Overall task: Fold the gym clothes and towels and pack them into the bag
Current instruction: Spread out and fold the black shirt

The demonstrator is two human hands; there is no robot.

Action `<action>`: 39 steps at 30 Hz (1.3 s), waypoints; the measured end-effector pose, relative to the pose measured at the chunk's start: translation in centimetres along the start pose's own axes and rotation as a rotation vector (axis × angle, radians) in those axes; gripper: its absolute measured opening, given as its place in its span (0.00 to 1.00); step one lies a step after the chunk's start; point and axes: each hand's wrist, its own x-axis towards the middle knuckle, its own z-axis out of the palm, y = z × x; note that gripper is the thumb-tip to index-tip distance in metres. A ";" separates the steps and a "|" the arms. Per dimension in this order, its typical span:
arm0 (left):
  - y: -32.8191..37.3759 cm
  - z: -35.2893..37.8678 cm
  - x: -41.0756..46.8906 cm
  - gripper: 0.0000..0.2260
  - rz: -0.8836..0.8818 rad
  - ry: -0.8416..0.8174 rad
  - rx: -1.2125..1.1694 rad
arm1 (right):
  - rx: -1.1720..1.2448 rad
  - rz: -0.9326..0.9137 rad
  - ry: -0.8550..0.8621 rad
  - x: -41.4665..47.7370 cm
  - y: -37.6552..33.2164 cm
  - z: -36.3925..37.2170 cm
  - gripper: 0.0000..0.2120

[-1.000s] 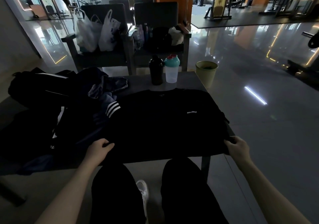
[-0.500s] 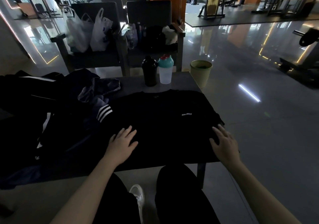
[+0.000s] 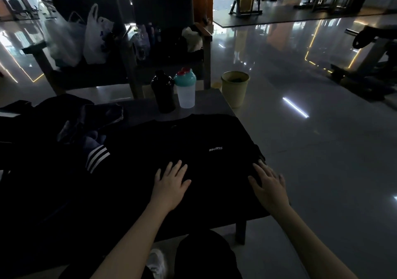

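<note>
Head view, the only view.

Progress: early. Your black T-shirt (image 3: pixel 189 149) lies spread flat, front up, on the near right part of the table (image 3: pixel 210 102), collar toward the far side and a small white chest print showing. No fold is in it yet. To its left sits a heap of dark clothes (image 3: pixel 64 132), unfolded, with a white-striped cuff (image 3: pixel 97 158) poking out just beside the shirt. A dark shape at the far left edge (image 3: pixel 12 115) may be the bag, but it is too dim to tell, and nothing can be seen packed. No towel can be picked out with certainty. Judgement: the shirt is at the smoothing stage, and every fold and all the packing remain.

Hands: your left hand (image 3: pixel 169 184) lies palm down on the lower middle of the shirt, fingers straight and slightly fanned, gripping nothing. Your right hand (image 3: pixel 269 186) lies palm down on the shirt's right edge, close to the table's edge, fingers extended, likewise gripping nothing. The two hands are well apart, both pressing flat on the cloth.

Other items: a black bottle (image 3: pixel 163 91) and a clear shaker (image 3: pixel 185 89) with a teal lid stand touching at the far edge of the table, just beyond the collar.
</note>
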 end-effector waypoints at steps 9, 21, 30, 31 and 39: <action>1.7 0.3 4.6 0.24 -0.042 0.119 -0.016 | 0.257 0.096 0.199 6.1 2.6 0.0 0.13; 6.9 1.8 12.7 0.25 0.079 0.076 -0.030 | 0.935 0.749 -0.119 15.5 3.4 -1.2 0.18; 6.8 1.8 12.6 0.23 0.104 0.103 -0.067 | 0.472 -0.066 0.504 14.8 -0.6 0.1 0.14; 6.7 1.7 12.7 0.22 0.100 0.103 -0.106 | 0.335 -0.170 0.453 14.2 -1.0 0.8 0.14; 8.0 -2.4 16.1 0.17 -0.103 0.065 -0.543 | -0.131 -0.375 0.375 11.8 -1.6 3.5 0.08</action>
